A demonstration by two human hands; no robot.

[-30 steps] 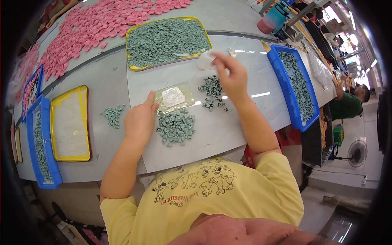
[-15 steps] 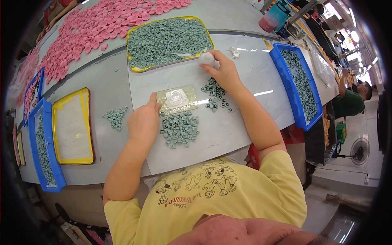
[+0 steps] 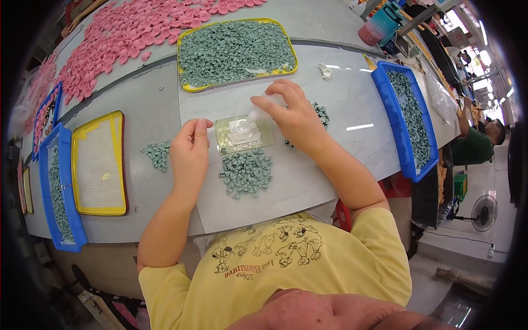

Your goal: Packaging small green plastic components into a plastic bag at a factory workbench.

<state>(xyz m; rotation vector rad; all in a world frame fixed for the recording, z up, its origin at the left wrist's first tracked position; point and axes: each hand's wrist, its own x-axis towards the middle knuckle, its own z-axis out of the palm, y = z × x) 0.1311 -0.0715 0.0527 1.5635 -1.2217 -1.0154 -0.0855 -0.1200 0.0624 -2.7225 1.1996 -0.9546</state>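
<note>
My right hand [image 3: 297, 116] is wrapped around a translucent white squeeze bottle [image 3: 273, 105], tipped so its nozzle points down at a small clear round dish [image 3: 242, 130]. That dish sits on white paper on a greenish rectangular plate [image 3: 226, 144]. Just off the plate's left edge is my left hand [image 3: 191, 147], thumb and fingers pressed together; whatever may be between them is too small to make out. Close below the plate lies a pile of small grey-green pieces [image 3: 246, 175]. More pieces with dark shiny parts [image 3: 321, 114] are partly hidden behind my right hand.
A yellow-rimmed tray [image 3: 236, 52] heaped with green pieces stands beyond the plate. Blue bins [image 3: 379, 91] flank the table, the left one [image 3: 48, 148] beside a paper-lined yellow tray [image 3: 99, 165]. Pink cup-shaped pieces [image 3: 126, 33] cover the far left. A person [image 3: 478, 140] works at right.
My right hand has brought the bottle left and nearer, from beside the far tray to over the dish, tipping it. My left hand has let go of the plate's edge and closed its fingers.
</note>
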